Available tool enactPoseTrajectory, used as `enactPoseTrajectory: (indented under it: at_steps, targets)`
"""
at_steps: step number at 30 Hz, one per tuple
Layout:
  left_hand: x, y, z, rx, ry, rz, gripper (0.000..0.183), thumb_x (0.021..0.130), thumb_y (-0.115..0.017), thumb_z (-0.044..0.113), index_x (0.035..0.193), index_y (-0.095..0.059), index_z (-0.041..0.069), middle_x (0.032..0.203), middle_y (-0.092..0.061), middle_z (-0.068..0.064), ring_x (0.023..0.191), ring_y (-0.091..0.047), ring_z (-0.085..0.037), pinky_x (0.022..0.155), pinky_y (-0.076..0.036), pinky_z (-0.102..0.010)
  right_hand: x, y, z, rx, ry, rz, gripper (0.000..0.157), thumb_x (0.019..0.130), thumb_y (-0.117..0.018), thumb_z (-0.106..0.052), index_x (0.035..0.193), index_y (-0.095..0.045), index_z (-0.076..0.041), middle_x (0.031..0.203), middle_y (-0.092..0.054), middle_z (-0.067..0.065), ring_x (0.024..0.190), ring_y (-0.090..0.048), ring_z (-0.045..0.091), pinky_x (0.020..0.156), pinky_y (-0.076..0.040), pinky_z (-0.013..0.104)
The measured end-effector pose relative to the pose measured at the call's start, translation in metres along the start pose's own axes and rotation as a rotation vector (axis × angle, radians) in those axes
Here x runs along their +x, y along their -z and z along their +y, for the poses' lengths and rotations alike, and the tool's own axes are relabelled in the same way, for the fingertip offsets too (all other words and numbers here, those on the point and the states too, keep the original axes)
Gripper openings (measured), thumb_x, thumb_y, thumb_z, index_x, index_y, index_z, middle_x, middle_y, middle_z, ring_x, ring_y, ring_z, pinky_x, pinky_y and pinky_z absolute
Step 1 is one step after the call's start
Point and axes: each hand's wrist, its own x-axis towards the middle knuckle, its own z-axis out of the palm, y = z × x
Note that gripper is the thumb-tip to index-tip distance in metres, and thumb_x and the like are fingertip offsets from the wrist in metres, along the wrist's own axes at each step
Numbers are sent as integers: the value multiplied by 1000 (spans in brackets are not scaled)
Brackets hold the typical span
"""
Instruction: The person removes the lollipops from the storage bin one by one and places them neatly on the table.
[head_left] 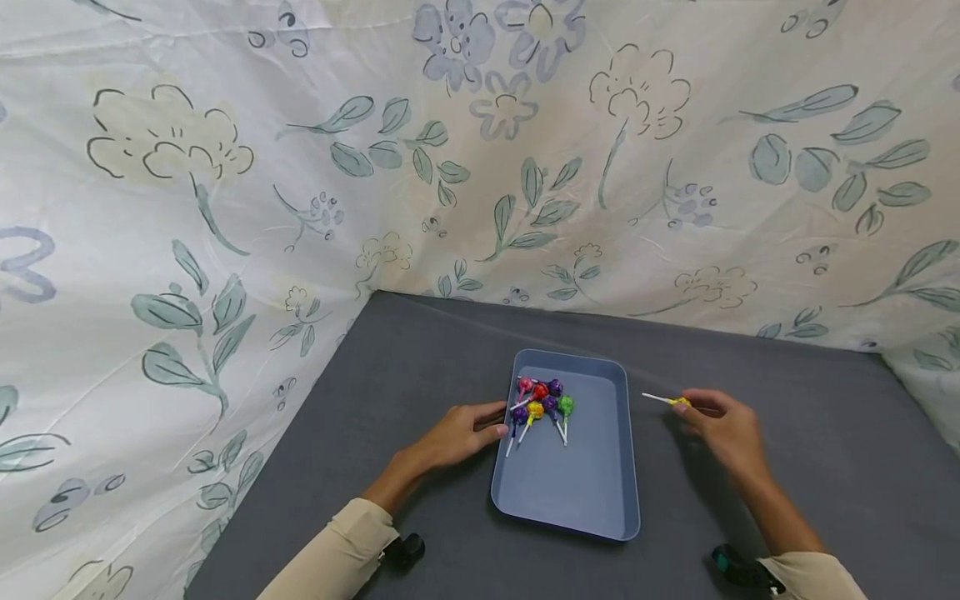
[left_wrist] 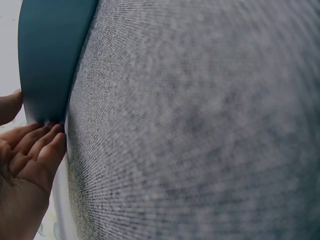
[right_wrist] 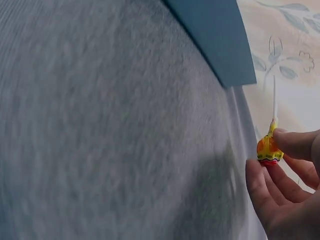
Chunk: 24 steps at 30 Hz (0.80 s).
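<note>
Right hand (head_left: 722,429) pinching a yellow-wrapped lollipop (right_wrist: 269,148) just right of the blue tray (head_left: 577,492), I count seven lollipops (head_left: 535,410) already inside it and only this one visibly outside, while my left hand (head_left: 450,435), fingers extended, touches its left side.

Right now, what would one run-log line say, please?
Left hand: touches blue tray, left side | Right hand: pinches yellow lollipop, right of tray | In tray: other lollipops, clustered
</note>
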Motion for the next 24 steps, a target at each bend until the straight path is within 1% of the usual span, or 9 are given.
enactPoseTrajectory:
  at_steps: [2, 5, 7, 11, 15, 21, 24]
  targets:
    - [0, 0, 1, 3, 1, 0, 56, 110, -61, 31, 156, -51, 1, 155, -56, -16, 140, -59, -29, 116, -47, -48, 0, 3, 4, -7, -10, 7, 38, 102, -75, -16, 130, -68, 9, 115, -74, 12, 82, -66, -10, 70, -62, 24]
    - [0, 0, 2, 1, 4, 1, 56, 110, -61, 31, 156, -51, 1, 155, -57, -16, 140, -60, -28, 115, -47, -47, 1, 9, 10, -41, -17, 29, 37, 101, -75, -15, 129, -69, 9, 112, -74, 11, 79, -67, -10, 68, -62, 22]
    - [-1, 0, 2, -3, 5, 2, 56, 110, -61, 30, 156, -51, 1, 155, -57, -16, 140, -59, -28, 115, -47, -47, 1, 13, 14, -61, -21, 43, 35, 100, -76, -13, 127, -70, 9, 111, -75, 14, 76, -67, -9, 66, -61, 22]
    - [0, -1, 2, -5, 2, 1, 56, 110, -61, 29, 156, -50, 0, 155, -57, -17, 139, -60, -28, 115, -48, -47, 2, 21, 23, -112, -30, 66, 35, 98, -77, -12, 124, -71, 11, 108, -77, 20, 73, -63, -13, 62, -59, 19]
    - [1, -1, 0, -5, 3, 1, 56, 110, -61, 30, 156, -50, 0, 155, -57, -17, 139, -60, -28, 114, -48, -47, 3, 28, 30, -170, -49, 99, 36, 97, -79, -16, 123, -73, 9, 109, -78, 24, 68, -59, -14, 59, -54, 18]
    - [1, -1, 1, -6, 14, 7, 56, 109, -62, 31, 156, -51, 1, 155, -57, -16, 140, -59, -28, 115, -47, -47, 5, 32, 33, -229, -69, 136, 37, 96, -82, -23, 121, -76, 3, 104, -79, 16, 69, -53, -15, 58, -49, 18]
    - [2, -1, 1, -2, 14, 8, 57, 109, -62, 31, 156, -51, 1, 155, -57, -16, 139, -60, -28, 115, -48, -48, 6, 33, 33, -236, -76, 135, 38, 94, -83, -25, 120, -76, 3, 106, -79, 18, 71, -51, -16, 59, -48, 18]
